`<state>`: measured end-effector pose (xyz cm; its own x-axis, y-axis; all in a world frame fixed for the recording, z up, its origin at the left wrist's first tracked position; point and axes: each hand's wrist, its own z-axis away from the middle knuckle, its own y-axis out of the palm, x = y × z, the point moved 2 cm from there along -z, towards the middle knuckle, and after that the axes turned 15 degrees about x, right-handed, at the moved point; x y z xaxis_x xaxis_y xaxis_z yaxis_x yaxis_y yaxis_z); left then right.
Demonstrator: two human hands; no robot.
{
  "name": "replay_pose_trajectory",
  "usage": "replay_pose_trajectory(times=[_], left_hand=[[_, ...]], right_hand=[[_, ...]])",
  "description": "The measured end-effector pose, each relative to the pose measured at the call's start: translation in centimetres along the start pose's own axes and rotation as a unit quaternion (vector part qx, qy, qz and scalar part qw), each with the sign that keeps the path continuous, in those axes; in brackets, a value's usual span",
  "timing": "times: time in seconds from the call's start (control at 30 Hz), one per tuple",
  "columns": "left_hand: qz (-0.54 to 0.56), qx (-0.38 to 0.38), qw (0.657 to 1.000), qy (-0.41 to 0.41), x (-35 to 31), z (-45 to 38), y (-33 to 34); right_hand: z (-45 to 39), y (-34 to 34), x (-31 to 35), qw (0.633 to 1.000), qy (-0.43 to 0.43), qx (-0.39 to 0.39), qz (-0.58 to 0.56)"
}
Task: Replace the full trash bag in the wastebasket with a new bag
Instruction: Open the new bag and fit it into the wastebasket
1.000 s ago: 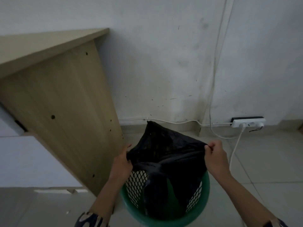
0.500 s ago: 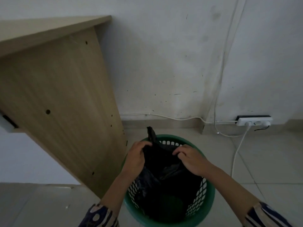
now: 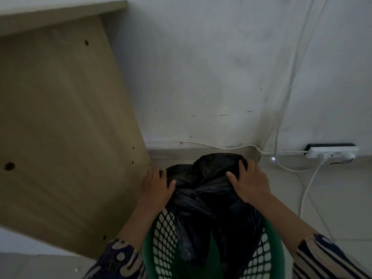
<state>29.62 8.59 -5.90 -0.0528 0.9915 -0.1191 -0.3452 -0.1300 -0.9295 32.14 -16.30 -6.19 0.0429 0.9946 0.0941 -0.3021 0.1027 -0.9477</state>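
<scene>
left: wooden panel [image 3: 66, 121] just beside wastebasket [image 3: 273, 244] | behind: wall [image 3: 201, 77] near | right: open floor [image 3: 332, 198], white cable [image 3: 308, 190] crossing

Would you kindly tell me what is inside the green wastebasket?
A black trash bag fills the green wastebasket, with both hands on its top. Anything inside or beneath the bag is covered.
</scene>
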Motion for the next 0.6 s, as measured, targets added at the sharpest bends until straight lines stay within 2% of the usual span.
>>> replay_pose_trajectory(times=[0.2, 0.3, 0.37, 0.47, 0.53, 0.6], left_hand=[[0.042, 0.097, 0.993, -0.054, 1.8, -0.5, 1.9], [0.037, 0.149, 0.986, -0.064, 2.7, 0.3, 3.1], [0.054, 0.158, 0.984, -0.058, 3.1, 1.0, 3.7], [0.075, 0.112, 0.990, -0.046, 3.6, 2.0, 4.2], [0.014, -0.011, 1.000, 0.003, 2.9, 3.0, 4.0], [-0.016, -0.084, 0.992, 0.095, 1.0, 4.5, 3.7]], right_hand=[[-0.7, 2.1, -1.8, 0.985, 0.057, 0.157, 0.029], [0.1, 2.6, -2.6, 0.981, 0.079, 0.175, -0.038], [0.8, 2.8, -2.9, 0.981, 0.082, 0.171, -0.049], [1.9, 3.5, -3.5, 0.989, 0.043, 0.118, -0.080], [2.8, 3.9, -4.0, 0.993, 0.000, 0.046, -0.108], [3.8, 4.2, -4.4, 0.995, -0.027, -0.034, -0.089]])
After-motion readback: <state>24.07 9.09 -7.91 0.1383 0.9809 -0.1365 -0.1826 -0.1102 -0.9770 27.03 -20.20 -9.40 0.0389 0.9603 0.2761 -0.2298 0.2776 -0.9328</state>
